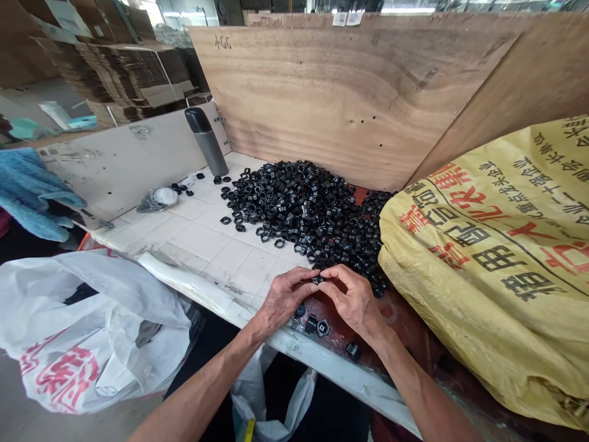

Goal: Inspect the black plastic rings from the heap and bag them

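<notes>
Thumb and fingers of my left hand [288,294] pinch one side of a small black plastic ring [317,279]. The other side of it is pinched by my right hand [352,298], so both hands meet on the same part. Fingertips cover much of the ring. Just behind them spreads a large pile of black plastic rings [294,202] on the table. Below my hands, near the table's front edge, lie a few black caps [323,328], one showing a lighter inside.
A big yellow printed sack [483,245] leans at the right. Behind the pile stands a wooden board [350,92]. A grey thermos [207,144] is at the back left, with a small plastic bag [159,199] nearer. White bags [92,307] hang below the table's padded edge [207,291].
</notes>
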A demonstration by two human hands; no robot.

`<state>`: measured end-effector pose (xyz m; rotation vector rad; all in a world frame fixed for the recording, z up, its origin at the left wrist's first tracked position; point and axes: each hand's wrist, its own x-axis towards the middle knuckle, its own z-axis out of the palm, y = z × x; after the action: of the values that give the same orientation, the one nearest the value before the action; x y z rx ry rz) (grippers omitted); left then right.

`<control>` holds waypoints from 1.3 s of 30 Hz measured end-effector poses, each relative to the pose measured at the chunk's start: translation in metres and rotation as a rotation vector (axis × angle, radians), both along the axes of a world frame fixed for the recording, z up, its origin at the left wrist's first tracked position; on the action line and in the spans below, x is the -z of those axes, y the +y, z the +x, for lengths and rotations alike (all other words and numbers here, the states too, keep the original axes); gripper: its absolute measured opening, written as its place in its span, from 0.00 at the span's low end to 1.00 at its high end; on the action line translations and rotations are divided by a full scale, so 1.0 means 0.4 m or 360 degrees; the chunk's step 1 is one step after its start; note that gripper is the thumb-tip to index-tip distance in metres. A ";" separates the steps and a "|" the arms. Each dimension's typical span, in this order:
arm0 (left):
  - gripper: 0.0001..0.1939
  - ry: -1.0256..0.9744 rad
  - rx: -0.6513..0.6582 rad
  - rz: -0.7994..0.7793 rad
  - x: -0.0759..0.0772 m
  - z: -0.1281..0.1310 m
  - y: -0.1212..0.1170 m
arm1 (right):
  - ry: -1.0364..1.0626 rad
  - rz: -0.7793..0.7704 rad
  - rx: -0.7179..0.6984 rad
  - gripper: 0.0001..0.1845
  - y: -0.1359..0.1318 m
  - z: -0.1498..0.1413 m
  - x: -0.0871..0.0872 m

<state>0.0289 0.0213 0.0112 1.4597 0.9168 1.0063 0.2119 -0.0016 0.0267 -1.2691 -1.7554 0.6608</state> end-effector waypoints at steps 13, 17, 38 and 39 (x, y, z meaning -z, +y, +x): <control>0.10 -0.0148 -0.0037 -0.0082 0.000 0.000 0.005 | 0.0174 -0.0125 -0.0003 0.05 0.001 -0.003 -0.002; 0.10 -0.0156 -0.0027 0.0121 0.008 0.003 0.003 | 0.0450 -0.0451 0.0182 0.09 0.001 -0.012 -0.003; 0.10 -0.0214 0.0010 -0.0009 -0.007 0.005 -0.004 | 0.0050 -0.0061 0.0138 0.10 -0.005 -0.014 0.012; 0.10 -0.0177 0.0017 0.0058 -0.005 0.005 -0.003 | 0.0036 -0.0057 0.0136 0.10 -0.006 -0.015 0.010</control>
<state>0.0308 0.0201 0.0131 1.4227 0.8136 1.0901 0.2057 -0.0040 0.0227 -1.3481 -1.6679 0.6579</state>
